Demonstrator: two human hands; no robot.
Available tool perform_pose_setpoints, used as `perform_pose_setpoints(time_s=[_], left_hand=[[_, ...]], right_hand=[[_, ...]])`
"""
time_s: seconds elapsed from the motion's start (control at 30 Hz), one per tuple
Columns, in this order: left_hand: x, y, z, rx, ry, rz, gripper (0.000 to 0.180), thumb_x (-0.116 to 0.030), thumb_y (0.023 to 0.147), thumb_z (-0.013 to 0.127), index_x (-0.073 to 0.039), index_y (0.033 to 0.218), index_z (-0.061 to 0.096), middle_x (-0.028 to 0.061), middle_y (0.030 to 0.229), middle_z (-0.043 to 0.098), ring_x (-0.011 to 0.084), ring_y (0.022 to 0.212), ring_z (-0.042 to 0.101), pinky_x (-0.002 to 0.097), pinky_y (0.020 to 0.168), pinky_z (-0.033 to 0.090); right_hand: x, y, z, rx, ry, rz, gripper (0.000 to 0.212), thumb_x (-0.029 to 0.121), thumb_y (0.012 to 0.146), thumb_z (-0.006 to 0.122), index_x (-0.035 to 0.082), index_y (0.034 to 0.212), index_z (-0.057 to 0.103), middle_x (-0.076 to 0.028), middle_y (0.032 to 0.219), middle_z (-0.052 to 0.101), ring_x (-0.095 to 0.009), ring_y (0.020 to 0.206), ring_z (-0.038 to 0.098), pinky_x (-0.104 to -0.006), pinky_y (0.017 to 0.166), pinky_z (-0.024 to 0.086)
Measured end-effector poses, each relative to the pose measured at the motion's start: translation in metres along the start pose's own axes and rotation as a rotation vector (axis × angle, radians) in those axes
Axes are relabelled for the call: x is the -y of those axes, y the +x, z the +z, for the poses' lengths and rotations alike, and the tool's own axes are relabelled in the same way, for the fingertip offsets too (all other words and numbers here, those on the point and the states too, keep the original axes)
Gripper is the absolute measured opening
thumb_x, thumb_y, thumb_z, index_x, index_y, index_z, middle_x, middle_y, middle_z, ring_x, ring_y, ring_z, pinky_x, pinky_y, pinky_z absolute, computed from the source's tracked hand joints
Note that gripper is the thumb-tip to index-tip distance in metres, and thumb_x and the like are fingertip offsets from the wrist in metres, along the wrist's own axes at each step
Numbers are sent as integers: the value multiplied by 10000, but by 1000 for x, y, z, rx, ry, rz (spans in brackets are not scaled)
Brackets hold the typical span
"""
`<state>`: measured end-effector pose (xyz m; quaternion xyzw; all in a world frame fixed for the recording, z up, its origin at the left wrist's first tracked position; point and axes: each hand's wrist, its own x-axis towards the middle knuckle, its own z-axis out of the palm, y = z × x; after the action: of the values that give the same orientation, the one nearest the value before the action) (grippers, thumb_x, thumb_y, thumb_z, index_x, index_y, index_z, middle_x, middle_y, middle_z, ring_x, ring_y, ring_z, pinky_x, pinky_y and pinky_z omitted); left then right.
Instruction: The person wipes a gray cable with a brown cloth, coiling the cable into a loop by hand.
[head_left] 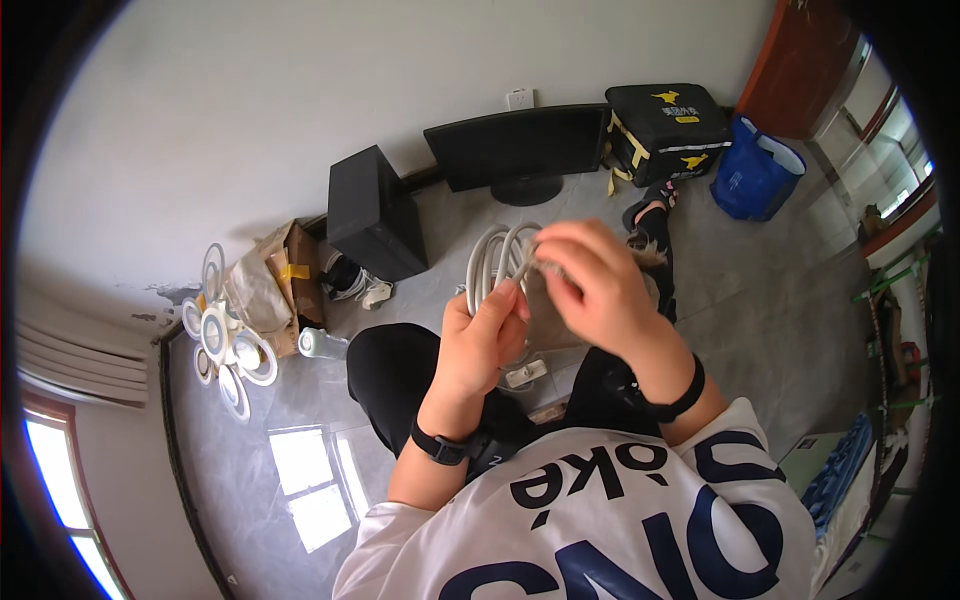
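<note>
A coil of white cable (486, 262) is gathered in several loops in front of my body. My left hand (484, 343) is closed round the lower part of the coil, its thumb pressed across the loops. My right hand (598, 290) is at the coil's right side, thumb and fingers pinched together on the cable near the top. The exact piece between those fingertips is partly hidden. Below the hands, a white power strip (526, 374) lies between my knees.
Against the wall stand a black speaker box (374, 215), a monitor (520, 150), a black delivery box (668, 135) and a blue bag (755, 170). At left are a ring-shaped ceiling lamp (214, 332), a cardboard box (303, 270), a plastic bottle (320, 344) and more cables (348, 278).
</note>
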<state>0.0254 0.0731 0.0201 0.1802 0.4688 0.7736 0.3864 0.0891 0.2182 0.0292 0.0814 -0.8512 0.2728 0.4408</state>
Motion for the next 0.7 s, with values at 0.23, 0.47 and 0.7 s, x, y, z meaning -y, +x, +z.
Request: perform_pose_setpoints(time_s=[0.23,0.47,0.7], left_hand=[[-5,-5,-3,84,22,-2,284,-178,892,404,-19,676,497,-46,412,317,39,337,232,215,340,161],[-2,-2,-5,45,108,33,285,-176,884,433,-12,670,524,-38,439,362,31,367,263,215,358,168],[2,-2,-7,48,133,27,275,-176,883,437,-9,688,533,-40,444,362,31,371,264,214,364,172]], right_hand=[[-2,-4,2,33,50,72,236,-92,637,569,-3,851,525,-107,906,529,-269,800,536,-318,661,456],[8,2,3,22,94,30,218,-99,659,561,-22,860,529,-121,898,536,-275,797,535,-311,664,449],[12,3,0,60,21,-10,205,-106,647,560,-21,833,542,-101,896,539,-268,763,530,-310,633,447]])
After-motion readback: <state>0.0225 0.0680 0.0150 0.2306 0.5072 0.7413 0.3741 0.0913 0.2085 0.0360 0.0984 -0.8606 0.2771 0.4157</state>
